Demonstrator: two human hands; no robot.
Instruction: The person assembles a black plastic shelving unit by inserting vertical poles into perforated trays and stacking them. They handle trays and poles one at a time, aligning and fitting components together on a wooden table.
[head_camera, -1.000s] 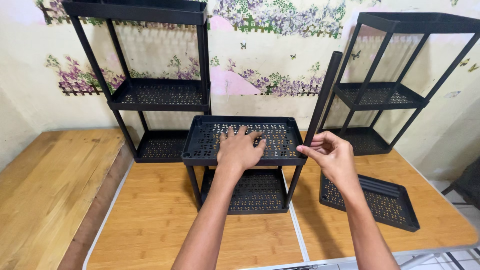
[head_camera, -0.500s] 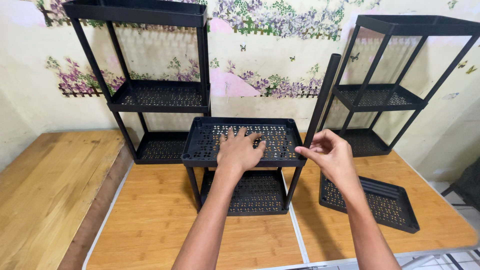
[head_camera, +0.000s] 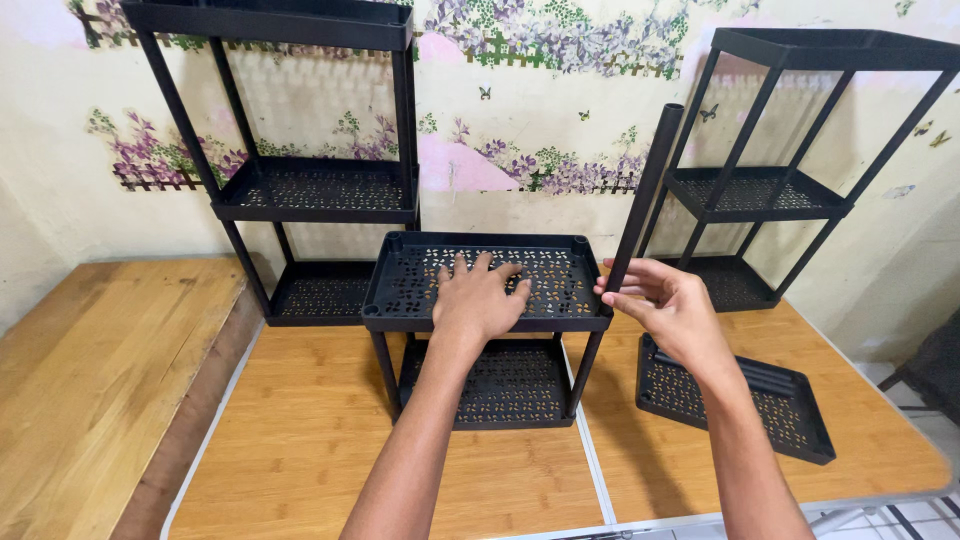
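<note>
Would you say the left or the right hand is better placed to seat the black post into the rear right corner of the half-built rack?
Probably the right hand: it grips the black plastic post beside that corner, while the left hand lies flat on the perforated black shelf.

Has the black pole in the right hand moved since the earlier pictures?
No. The black pole leans at the same slant beside the shelf tray.

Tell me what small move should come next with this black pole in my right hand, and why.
Probably lower the black pole into the near right corner socket of the perforated shelf. The right hand holds the pole tilted just above that corner, and the left hand presses flat on the shelf, steadying it.
</note>
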